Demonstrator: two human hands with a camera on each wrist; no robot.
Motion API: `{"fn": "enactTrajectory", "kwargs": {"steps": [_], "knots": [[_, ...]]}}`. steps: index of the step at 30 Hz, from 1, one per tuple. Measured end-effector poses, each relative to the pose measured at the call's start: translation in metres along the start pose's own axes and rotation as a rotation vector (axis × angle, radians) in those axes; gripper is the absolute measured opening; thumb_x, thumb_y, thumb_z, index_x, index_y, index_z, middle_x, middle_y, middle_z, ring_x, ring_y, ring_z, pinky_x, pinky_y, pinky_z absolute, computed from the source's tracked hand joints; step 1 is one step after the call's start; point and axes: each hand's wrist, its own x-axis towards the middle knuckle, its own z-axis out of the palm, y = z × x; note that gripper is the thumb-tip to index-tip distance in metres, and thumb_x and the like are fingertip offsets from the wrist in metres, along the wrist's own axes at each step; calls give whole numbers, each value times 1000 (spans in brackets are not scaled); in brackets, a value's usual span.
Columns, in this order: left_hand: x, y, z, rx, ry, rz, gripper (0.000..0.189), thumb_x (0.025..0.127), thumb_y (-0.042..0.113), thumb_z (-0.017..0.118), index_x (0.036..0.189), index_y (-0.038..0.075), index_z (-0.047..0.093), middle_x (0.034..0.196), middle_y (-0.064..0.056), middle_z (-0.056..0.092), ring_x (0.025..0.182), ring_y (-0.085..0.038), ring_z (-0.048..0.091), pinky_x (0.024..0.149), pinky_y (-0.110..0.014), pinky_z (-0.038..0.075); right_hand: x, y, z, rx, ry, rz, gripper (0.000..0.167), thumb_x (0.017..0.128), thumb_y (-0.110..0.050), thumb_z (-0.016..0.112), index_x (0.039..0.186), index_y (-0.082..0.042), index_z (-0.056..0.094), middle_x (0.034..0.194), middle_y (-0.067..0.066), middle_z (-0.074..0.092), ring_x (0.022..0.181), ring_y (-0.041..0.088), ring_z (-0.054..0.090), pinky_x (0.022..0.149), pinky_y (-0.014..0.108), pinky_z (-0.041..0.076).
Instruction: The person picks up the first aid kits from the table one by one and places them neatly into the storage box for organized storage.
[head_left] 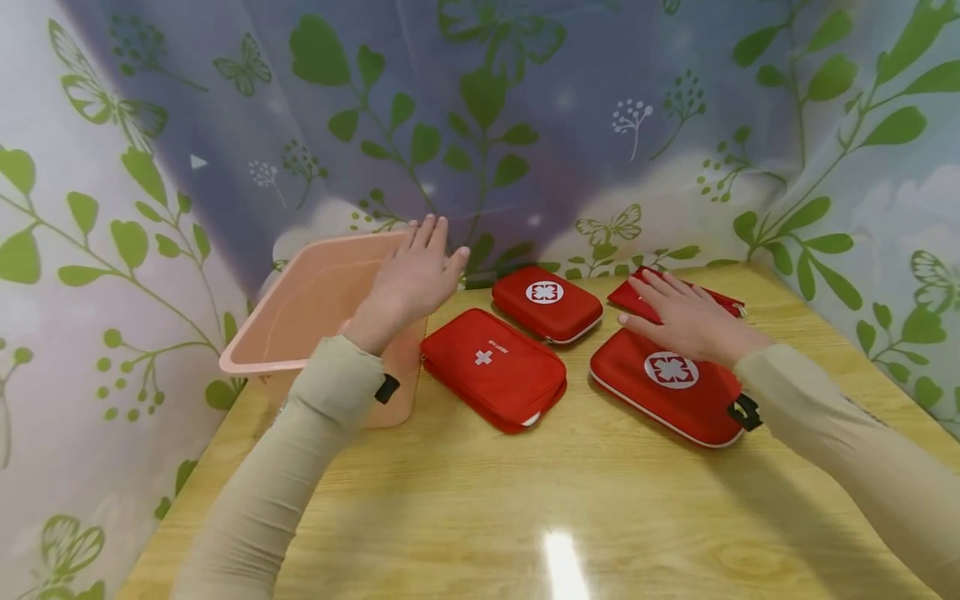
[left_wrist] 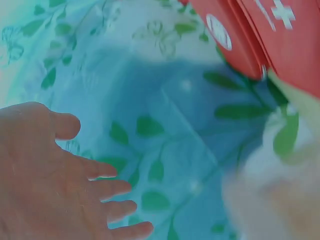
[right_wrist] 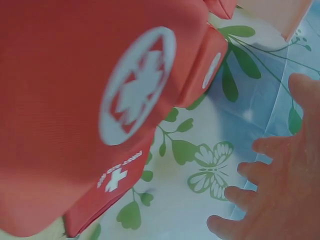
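My left hand (head_left: 416, 279) is raised over the right side of a pink plastic bin (head_left: 322, 364), fingers straight and nothing in it. Straight fingers also show on my right hand (head_left: 686, 317), held above a large red hard first-aid case (head_left: 637, 375) with a white round emblem. That hand partly hides a flat red pouch (head_left: 622, 293) behind the case. Between the hands lies a soft red first-aid pouch (head_left: 457, 358) with a white cross. A smaller red hard case (head_left: 517, 292) sits behind it. In the left wrist view, the left palm (left_wrist: 50, 185) faces the camera, empty.
All of these stand on a light wooden table (head_left: 465, 500), the bin at its left side. Curtains (head_left: 570, 125) printed with green leaves and butterflies hang behind the table and along both sides. A bright light reflection shows on the tabletop near the front.
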Motion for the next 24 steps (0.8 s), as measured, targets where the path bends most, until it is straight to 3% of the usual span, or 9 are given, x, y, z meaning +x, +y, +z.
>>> {"fn": "enactTrajectory", "kwargs": {"steps": [5, 9, 15, 24], "knots": [[-16, -36, -25, -13, 30, -30, 72, 105, 50, 16, 157, 6, -5, 163, -13, -10, 147, -32, -12, 119, -48, -1, -19, 10, 10, -1, -19, 0, 88, 97, -64, 41, 157, -4, 18, 160, 24, 11, 144, 48, 5, 113, 65, 4], [-27, -64, -42, -16, 62, -77, 72, 105, 48, 17, 157, 3, -3, 162, -19, -8, 146, -37, -12, 117, -57, 2, -33, 20, 19, -5, -18, -7, 86, 98, -59, 46, 156, -1, 21, 159, 26, 13, 143, 50, 7, 112, 66, 7], [-39, -111, -54, -6, 79, -126, 75, 105, 49, 19, 157, -2, 3, 159, -28, -2, 144, -47, -5, 112, -68, 8, -46, 30, 29, -47, -15, -22, 86, 97, -59, 46, 154, 2, 27, 155, 31, 19, 138, 56, 16, 108, 71, 15], [-52, -180, -52, -52, -65, -216, 76, 105, 42, 22, 150, -17, 4, 151, -42, 7, 139, -56, 8, 111, -66, 13, -53, 39, 47, 52, -69, 29, 95, 93, -68, 46, 154, 2, 26, 153, 31, 24, 135, 54, 26, 105, 69, 26]]}}
